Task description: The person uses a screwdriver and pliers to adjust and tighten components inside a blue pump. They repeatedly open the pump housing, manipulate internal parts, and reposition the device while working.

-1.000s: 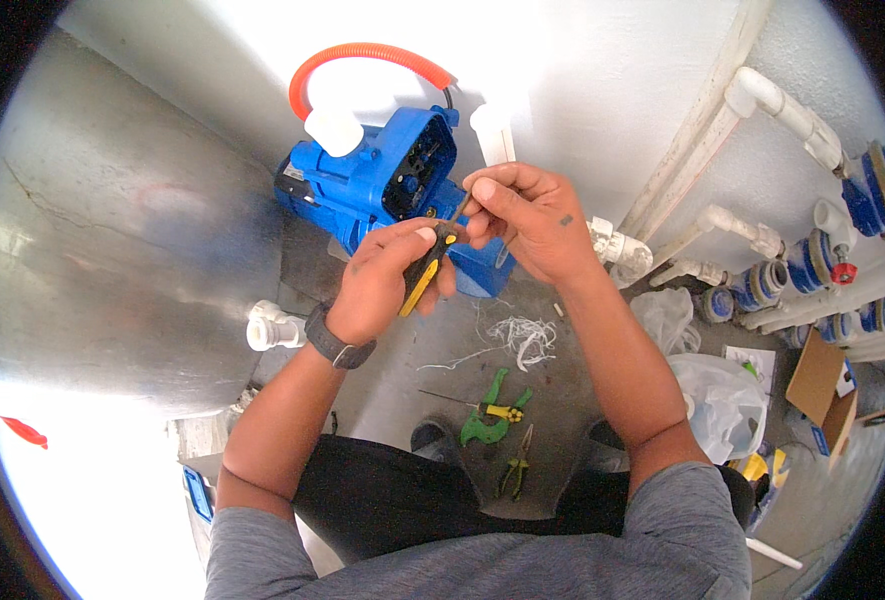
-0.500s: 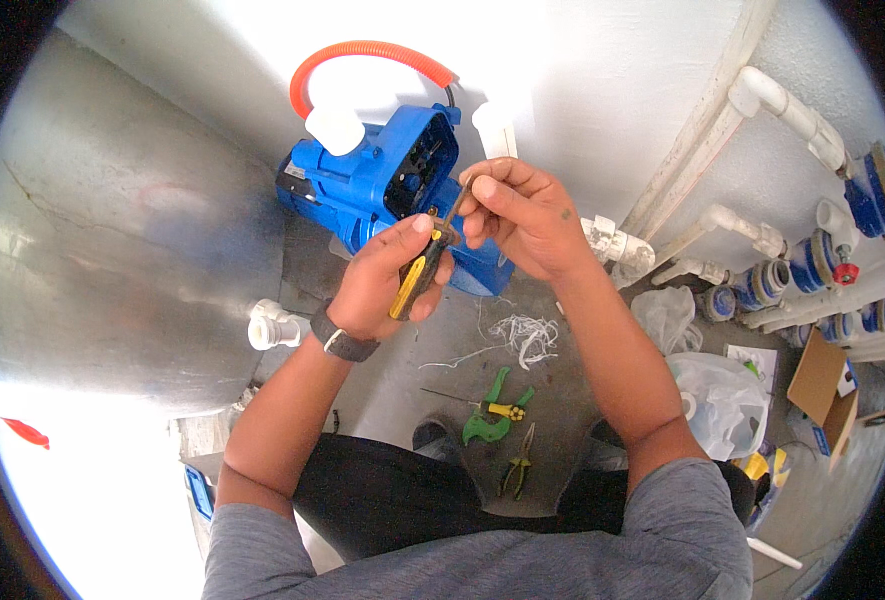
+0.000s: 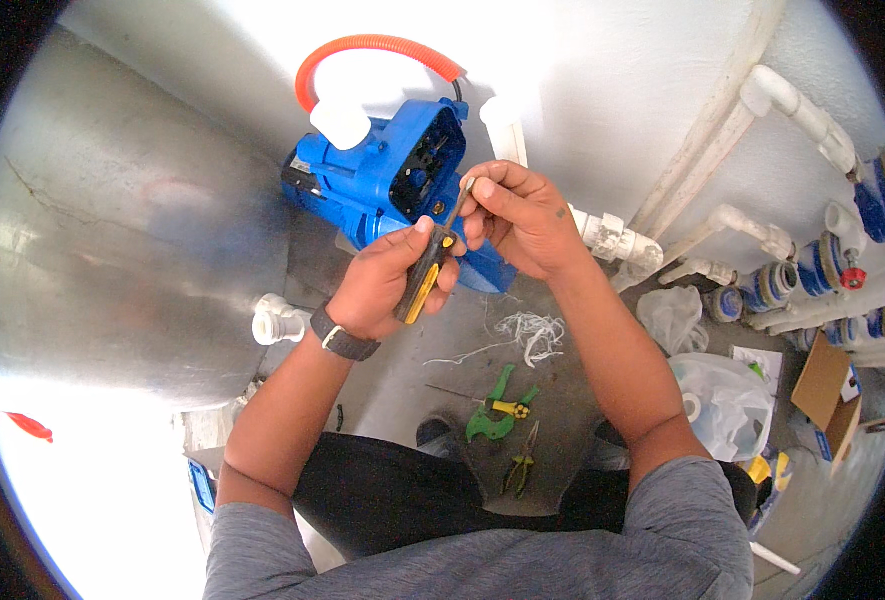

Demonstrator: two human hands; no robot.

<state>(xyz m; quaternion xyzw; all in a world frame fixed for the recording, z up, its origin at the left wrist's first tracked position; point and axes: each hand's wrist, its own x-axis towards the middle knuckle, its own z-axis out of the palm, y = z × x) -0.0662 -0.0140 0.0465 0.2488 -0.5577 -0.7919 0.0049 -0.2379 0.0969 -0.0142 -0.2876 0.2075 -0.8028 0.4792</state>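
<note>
My left hand [image 3: 370, 284] is closed round the black and yellow handle of a screwdriver [image 3: 424, 284], its shaft pointing up and away. At the shaft's far end my right hand [image 3: 530, 222] pinches the tip between thumb and fingers. Whether a small part such as a screw sits there is too small to tell. Just beyond both hands lies a blue water pump [image 3: 357, 185] with an open box [image 3: 430, 158] on it, dark inside with fittings showing. An orange corrugated conduit [image 3: 377, 42] arches over the pump.
On the floor between my legs lie a green pipe cutter [image 3: 490, 418], a yellow-handled screwdriver [image 3: 510, 409], pliers [image 3: 518, 470] and tangled white string [image 3: 532, 335]. White pipes [image 3: 797, 110] and blue fittings [image 3: 817, 265] line the right wall. A metal tank [image 3: 132, 230] stands left.
My hands stay together on the screwdriver, whose handle has turned slightly in my left hand. The whole view has shifted a little.
</note>
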